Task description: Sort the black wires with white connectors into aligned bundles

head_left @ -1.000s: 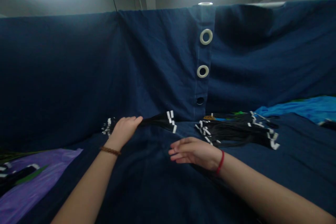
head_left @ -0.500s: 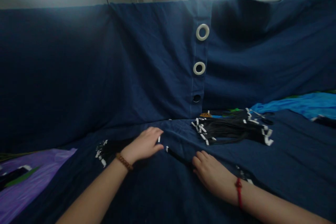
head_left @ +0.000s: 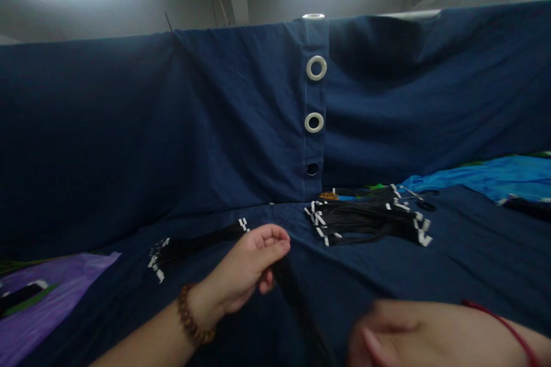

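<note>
My left hand (head_left: pixel 258 261), with a brown bead bracelet at its wrist, pinches the upper end of a black strap (head_left: pixel 297 298) between thumb and fingers. From there the strap hangs slanting down to the right, out of the frame's bottom. Close to its lower part is my right hand (head_left: pixel 400 332), low in the view and smeared by motion; its fingertips are hidden, so its grip is unclear. Left of centre lies a bundle of black straps (head_left: pixel 193 245) with white ends. A larger pile of black straps (head_left: pixel 370 221), also white-tipped, lies right of centre.
Dark blue cloth (head_left: pixel 473 252) covers the work surface, and a blue curtain with white rings (head_left: pixel 316 68) hangs behind it. Scissors (head_left: pixel 426 199) lie beyond the larger pile. Purple plastic (head_left: pixel 64 287) is at the left, bright blue material (head_left: pixel 482 175) at the far right.
My left hand has turned over and now pinches the strap, raised off the cloth. My right hand has moved down and right, nearer the camera. The view has tilted up slightly.
</note>
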Motion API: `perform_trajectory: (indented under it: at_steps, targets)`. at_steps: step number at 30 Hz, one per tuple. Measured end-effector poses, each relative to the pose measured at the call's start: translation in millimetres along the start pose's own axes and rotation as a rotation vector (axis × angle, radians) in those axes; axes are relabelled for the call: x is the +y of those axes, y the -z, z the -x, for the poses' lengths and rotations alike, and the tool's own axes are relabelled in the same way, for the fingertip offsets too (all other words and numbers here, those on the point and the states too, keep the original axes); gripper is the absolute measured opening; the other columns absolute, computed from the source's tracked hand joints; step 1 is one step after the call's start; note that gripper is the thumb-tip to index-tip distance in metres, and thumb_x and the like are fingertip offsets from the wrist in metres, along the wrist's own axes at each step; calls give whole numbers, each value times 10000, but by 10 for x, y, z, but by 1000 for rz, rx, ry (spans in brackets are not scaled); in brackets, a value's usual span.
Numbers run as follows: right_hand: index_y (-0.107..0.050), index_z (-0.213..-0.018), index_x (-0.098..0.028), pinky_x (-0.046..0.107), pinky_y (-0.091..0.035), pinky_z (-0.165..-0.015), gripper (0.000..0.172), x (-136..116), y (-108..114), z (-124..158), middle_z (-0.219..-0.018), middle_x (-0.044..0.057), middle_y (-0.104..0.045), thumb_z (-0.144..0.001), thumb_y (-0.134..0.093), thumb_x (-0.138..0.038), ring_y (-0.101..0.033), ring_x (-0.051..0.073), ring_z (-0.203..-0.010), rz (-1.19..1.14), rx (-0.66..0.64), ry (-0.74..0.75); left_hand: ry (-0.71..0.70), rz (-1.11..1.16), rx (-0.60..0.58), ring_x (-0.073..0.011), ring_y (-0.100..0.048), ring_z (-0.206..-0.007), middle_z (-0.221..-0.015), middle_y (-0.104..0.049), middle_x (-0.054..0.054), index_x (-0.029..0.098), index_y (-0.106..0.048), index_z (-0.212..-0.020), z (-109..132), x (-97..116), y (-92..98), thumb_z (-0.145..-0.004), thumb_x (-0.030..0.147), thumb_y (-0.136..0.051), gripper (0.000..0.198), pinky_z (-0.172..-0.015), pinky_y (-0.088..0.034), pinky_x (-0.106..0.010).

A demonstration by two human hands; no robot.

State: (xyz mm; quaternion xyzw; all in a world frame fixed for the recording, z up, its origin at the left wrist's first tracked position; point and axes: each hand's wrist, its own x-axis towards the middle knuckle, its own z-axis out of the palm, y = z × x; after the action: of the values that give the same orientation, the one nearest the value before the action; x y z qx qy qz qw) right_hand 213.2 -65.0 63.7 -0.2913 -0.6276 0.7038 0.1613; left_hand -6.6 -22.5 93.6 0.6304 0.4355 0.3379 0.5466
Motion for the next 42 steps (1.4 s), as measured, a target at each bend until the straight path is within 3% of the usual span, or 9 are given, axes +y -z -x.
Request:
perform_trajectory:
  at_steps: [3, 7, 10, 13, 16, 21, 24, 37, 42]
  targets:
    - [-583, -878, -107, 253, -457, -593, 479, 202, -7, -467, -717, 34, -594, -749, -541, -566, -582, 123, -636, -181, 132, 130, 48, 102, 71, -43, -351, -376, -524, -408, 76, 163, -485, -798, -104, -301, -190, -794, 339, -514, 179, -320, -244, -143]
    - [-547, -822, -123, 227, -458, -527, 222, 522, 76, -973, -687, -20, -563, -861, -504, -337, -548, 82, -559, -345, 305, 247, 19, 243, 176, -58, -481, -531, -681, -492, 37, 162, -470, -869, -263, -715, -257, -835, 315, -466, 157, -484, -398, -168]
    - [-542, -777, -123, 216, -460, -494, 182, 665, 144, -1097, -624, -42, -553, -846, -536, -291, -541, 73, -509, -386, 343, 270, 28, 316, 194, -74, -529, -655, -754, -534, 10, 145, -483, -880, -332, -918, -221, -827, 242, -498, 111, -632, -435, -203]
    - [-523, -724, -122, 191, -443, -433, 235, 726, 164, -1104, -530, -56, -540, -717, -674, -302, -531, 71, -440, -391, 370, 246, 52, 357, 199, -85, -536, -692, -754, -566, 1, 135, -515, -863, -356, -1035, -177, -776, 182, -581, 119, -631, -421, -196]
    - [-511, -669, -123, 178, -424, -406, 295, 738, 166, -1089, -477, -42, -542, -621, -732, -312, -515, 71, -401, -388, 408, 220, 75, 385, 166, -99, -556, -699, -763, -595, -6, 135, -540, -870, -356, -1071, -143, -743, 171, -627, 158, -626, -431, -203]
    - [-537, -655, -121, 204, -436, -465, 237, 705, 210, -1054, -583, 29, -617, -683, -655, -325, -562, 98, -486, -392, 453, 226, 137, 392, -29, -111, -577, -541, -693, -610, -15, 125, -524, -981, -362, -1042, -118, -792, 224, -564, 217, -474, -441, -209]
    - [-561, -668, -120, 188, -413, -454, 212, 689, 240, -1027, -575, 9, -603, -689, -645, -314, -544, 84, -472, -383, 488, 231, 122, 401, -74, -99, -572, -545, -688, -619, -25, 113, -535, -947, -362, -1021, -122, -793, 185, -554, 171, -449, -416, -172]
    - [-566, -619, -128, 135, -294, -387, 168, 679, 252, -978, -494, -48, -527, -723, -619, -249, -398, 25, -390, -339, 561, 252, -10, 270, 152, -71, -514, -528, -593, -545, 49, 138, -551, -825, -315, -1006, -160, -691, 156, -635, 159, -521, -427, -187]
    - [-533, -719, -152, 122, -246, -330, 133, 689, 334, -959, -476, -65, -480, -753, -584, -269, -352, 26, -349, -444, 369, 197, 12, 323, 154, -94, -535, -529, -634, -567, 28, 145, -559, -878, -318, -1000, -165, -701, 168, -633, 193, -495, -439, -211]
